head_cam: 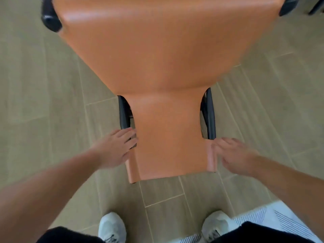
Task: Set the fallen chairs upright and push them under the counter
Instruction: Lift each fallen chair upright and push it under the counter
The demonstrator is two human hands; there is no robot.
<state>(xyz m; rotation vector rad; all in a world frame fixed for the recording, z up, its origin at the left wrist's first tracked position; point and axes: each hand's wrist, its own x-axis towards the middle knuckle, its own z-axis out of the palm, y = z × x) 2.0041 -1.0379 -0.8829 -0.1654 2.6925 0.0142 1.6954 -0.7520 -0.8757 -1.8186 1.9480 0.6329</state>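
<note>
White shoes (112, 227) stand on the tiled floor (35, 102), just behind an orange chair (157, 67) that looks upright, seen from above its back. Its moulded shell seems stiff and smooth, perhaps slippery, on a dark metal frame (123, 116); moderately heavy, I judge. The backrest's side edges offer the best hold. Left hand (116, 148) touches the left edge with straight fingers; right hand (233, 155) lies relaxed beside the right edge, grasping nothing.

chair (157, 67) btwn hands, L hand (115, 148), R hand (233, 155)
</note>
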